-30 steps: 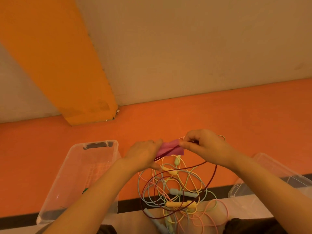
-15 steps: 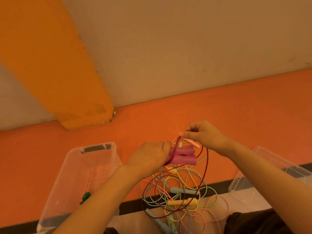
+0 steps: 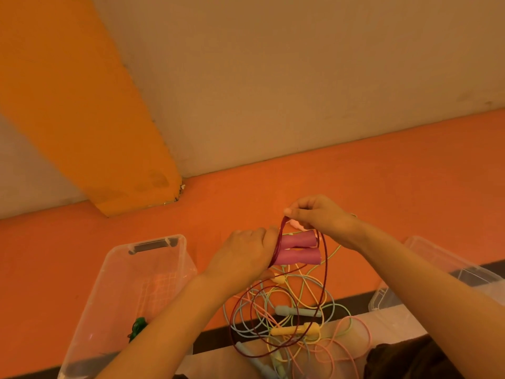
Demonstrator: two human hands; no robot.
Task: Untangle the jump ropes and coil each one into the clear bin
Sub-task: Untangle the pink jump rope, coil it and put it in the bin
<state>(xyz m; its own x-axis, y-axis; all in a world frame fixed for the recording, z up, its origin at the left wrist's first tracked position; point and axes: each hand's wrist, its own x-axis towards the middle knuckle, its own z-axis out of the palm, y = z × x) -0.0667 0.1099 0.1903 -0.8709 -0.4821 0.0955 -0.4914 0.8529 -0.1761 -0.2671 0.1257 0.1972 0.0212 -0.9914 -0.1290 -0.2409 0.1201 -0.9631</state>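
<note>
My left hand [image 3: 243, 255] grips two pink handles [image 3: 299, 248] side by side, pointing right. My right hand [image 3: 318, 214], just above them, pinches the dark red cord [image 3: 325, 272] of that rope, which loops around the handles and hangs in wide loops below. Under the hands lies a tangle of ropes [image 3: 295, 326] in blue, yellow, green and pink, with a grey-blue handle [image 3: 296, 311] and a yellow handle [image 3: 295, 329]. A clear bin [image 3: 123, 283] stands at the left with a green rope [image 3: 138, 326] in it.
A second clear container [image 3: 448, 272] sits at the right, partly behind my right forearm. An orange surface [image 3: 382, 187] runs behind the hands, meeting a beige wall. A slanted orange column [image 3: 82, 105] rises at the upper left.
My left hand has taken both pink handles together, and my right hand has lifted the red cord up and over them. The view has shifted slightly.
</note>
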